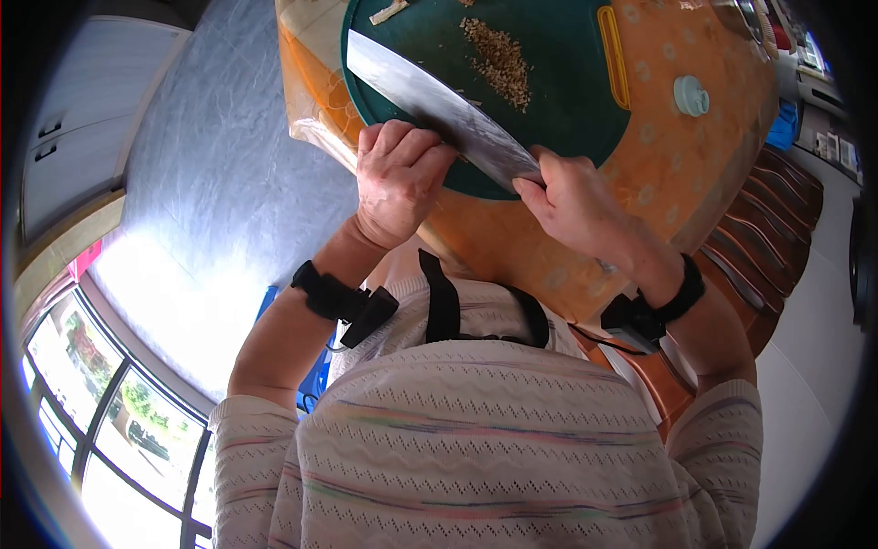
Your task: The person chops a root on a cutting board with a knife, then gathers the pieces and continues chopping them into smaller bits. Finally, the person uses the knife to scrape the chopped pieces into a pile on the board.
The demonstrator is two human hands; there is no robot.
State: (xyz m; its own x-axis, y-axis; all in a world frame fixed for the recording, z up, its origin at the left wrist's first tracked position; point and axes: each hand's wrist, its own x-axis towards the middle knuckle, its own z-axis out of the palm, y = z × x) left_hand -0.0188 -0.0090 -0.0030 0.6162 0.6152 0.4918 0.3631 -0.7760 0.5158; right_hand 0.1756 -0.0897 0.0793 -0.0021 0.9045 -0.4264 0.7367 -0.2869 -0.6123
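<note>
My right hand (576,197) is wrapped around the handle end of a broad cleaver (430,101). The wide blade slants up and left over a round green cutting board (576,101). Close beside the blade's near side, my left hand (402,174) has its fingers curled in at the board's near-left edge; anything inside them is hidden. Whether those fingers touch the blade cannot be told. Beyond the cleaver lies a pile of finely chopped tan bits (498,64). A pale strip (389,11) rests near the board's far-left side.
Under the board is a table with an orange patterned cover (658,174). A pale blue-green cap-like object (690,96) stands to the board's right. Brown slatted chairs (759,238) line the table's right side. Grey floor (229,119) and windows (119,393) are at left.
</note>
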